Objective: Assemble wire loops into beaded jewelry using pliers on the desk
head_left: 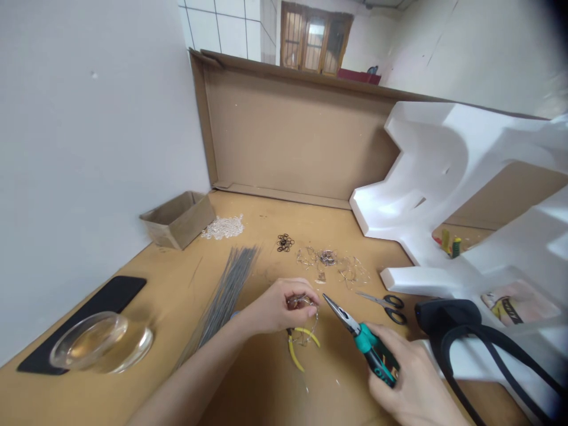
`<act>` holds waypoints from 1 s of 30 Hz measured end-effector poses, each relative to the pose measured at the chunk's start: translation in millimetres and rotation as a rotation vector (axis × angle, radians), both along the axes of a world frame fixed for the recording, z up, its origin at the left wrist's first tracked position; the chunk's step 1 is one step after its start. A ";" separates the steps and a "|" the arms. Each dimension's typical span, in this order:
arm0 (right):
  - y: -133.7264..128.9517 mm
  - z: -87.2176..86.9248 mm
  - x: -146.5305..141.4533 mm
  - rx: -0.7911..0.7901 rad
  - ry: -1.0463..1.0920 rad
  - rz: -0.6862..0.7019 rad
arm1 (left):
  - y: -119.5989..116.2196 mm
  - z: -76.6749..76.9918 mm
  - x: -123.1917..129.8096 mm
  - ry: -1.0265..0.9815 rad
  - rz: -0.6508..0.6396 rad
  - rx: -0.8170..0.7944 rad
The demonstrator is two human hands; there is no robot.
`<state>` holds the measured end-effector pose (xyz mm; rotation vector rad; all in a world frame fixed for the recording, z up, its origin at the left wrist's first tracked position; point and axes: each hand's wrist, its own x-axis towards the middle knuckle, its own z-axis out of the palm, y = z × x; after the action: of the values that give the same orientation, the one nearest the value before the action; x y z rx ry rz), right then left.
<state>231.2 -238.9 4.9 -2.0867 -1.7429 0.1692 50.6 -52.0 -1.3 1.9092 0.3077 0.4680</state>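
Observation:
My left hand (pixel 284 305) is closed around a loop of thin silvery wire (pixel 316 316) with small clear pieces on it, partly hidden by the fingers. The wire dangles toward the table. In my right hand (pixel 410 364) are long-nose pliers (pixel 368 349) with green and black handles. Their jaws look closed, and the tip points at the left fingertips, a small gap away. Below the left hand lie yellow-handled pliers (pixel 295 352), their head hidden under the hand. A bundle of straight grey wires (pixel 231 284) lies left of the hand.
Beyond the hands are black rings (pixel 284 242) and tangled wire pieces (pixel 328 258). Scissors (pixel 384 300) and black glasses (pixel 450 322) lie right, beside white foam (pixel 426 171). At left are clear beads (pixel 224 226), a cardboard box (pixel 180 220), a black phone-like slab (pixel 119 290) and clear round containers (pixel 89 340).

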 end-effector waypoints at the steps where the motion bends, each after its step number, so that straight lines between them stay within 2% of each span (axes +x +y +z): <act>1: -1.0 -0.2 0.6 -0.003 -0.004 0.002 | 0.0 0.0 0.0 0.003 0.007 0.009; 9: -2.9 1.9 -4.9 -0.031 -0.014 0.008 | -0.7 -4.1 1.6 -0.052 0.031 0.084; 13: -0.8 4.0 -7.2 -0.051 -0.005 0.008 | -1.0 -2.1 0.8 -0.082 -0.006 0.111; 20: 1.4 8.0 -7.3 -0.031 0.022 0.005 | 1.5 1.1 -0.3 -0.078 -0.079 0.051; 30: -1.0 12.7 -5.3 -0.099 0.107 -0.003 | 1.0 -3.6 2.8 -0.080 -0.089 -0.008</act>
<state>225.9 -239.8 17.7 -2.1083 -1.6996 0.3660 53.5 -51.0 -4.9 1.8830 0.1714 0.4812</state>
